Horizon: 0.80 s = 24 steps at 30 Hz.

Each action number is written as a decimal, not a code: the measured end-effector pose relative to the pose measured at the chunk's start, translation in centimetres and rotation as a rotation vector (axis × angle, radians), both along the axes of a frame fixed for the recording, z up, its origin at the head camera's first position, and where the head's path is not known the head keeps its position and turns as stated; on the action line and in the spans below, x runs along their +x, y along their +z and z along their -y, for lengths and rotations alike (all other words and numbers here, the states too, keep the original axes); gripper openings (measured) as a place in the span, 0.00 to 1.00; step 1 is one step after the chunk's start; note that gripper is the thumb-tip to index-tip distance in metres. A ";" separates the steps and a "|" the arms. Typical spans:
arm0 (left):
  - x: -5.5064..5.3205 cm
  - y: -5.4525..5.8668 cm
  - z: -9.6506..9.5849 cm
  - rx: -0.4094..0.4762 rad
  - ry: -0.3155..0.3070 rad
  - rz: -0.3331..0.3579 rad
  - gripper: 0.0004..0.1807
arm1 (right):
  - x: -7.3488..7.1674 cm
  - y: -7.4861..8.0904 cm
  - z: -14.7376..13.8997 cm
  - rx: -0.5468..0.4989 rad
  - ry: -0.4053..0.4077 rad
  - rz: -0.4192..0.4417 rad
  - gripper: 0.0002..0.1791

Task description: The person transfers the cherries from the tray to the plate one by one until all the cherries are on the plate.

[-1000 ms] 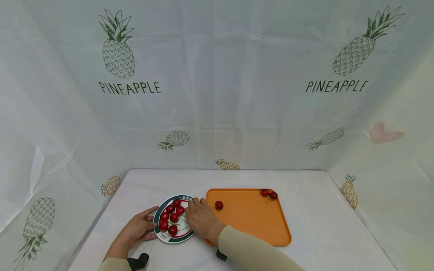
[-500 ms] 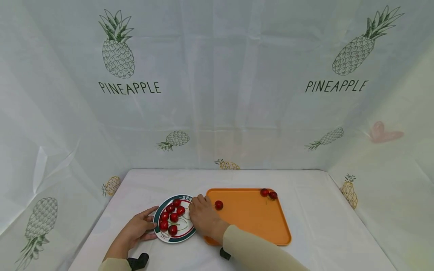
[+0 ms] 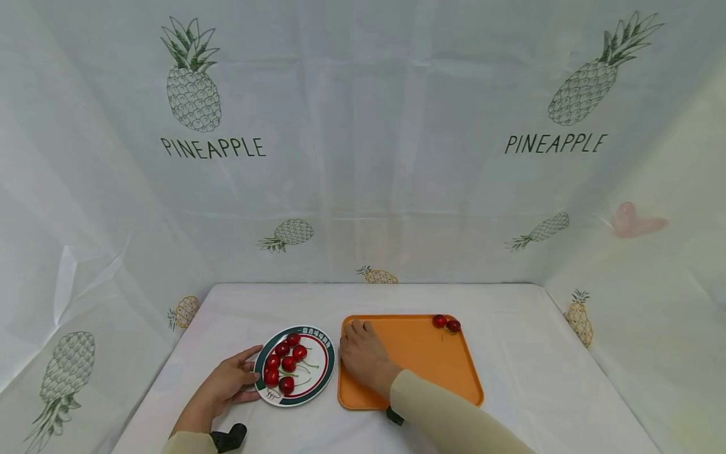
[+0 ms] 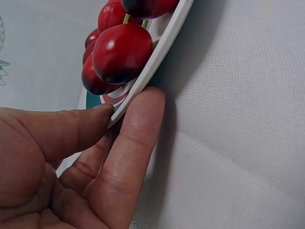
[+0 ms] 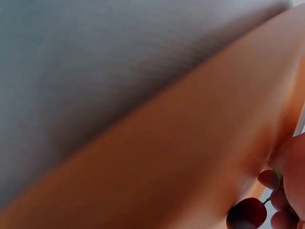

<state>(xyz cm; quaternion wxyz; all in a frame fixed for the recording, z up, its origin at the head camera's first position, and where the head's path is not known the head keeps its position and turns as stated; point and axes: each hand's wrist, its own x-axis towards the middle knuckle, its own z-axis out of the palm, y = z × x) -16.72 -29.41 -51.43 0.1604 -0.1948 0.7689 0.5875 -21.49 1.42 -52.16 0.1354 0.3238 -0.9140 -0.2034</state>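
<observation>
In the head view a white plate (image 3: 317,378) with a green-and-red rim bears several red cherries (image 3: 286,384). My left hand (image 3: 229,381) holds the plate's left edge; the left wrist view has the thumb (image 4: 71,129) on the rim and a finger (image 4: 138,129) beneath it. My right hand (image 3: 365,356) is low over the left part of the orange tray (image 3: 422,359). In the right wrist view a dark red cherry (image 5: 246,213) hangs by its fingers, its stem (image 5: 277,177) pinched between thumb and fingers. In the head view my right hand hides this cherry.
Two more cherries (image 3: 445,324) lie at the tray's far right corner. The tray stands just right of the plate on a white-covered table (image 3: 510,353). A pineapple-printed sheet (image 3: 363,157) hangs behind and at both sides.
My right hand has moved right from the plate's edge to the tray's left side, covering the cherry that showed there. My left hand keeps its hold on the plate.
</observation>
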 end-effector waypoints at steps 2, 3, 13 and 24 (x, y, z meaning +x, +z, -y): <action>0.0 0.0 0.0 -0.002 -0.001 0.000 0.39 | 0.1 -0.1 -0.2 0.039 0.012 -0.005 0.13; 0.0 0.0 0.0 -0.003 -0.003 0.000 0.39 | 0.1 -0.1 -0.4 0.057 0.024 -0.012 0.13; -0.1 0.2 0.0 0.008 -0.011 0.004 0.39 | 1.6 0.6 -2.8 0.080 0.172 -0.029 0.12; 0.0 0.2 -0.1 0.003 -0.013 0.005 0.39 | 2.8 0.8 -7.5 -0.040 0.213 0.075 0.15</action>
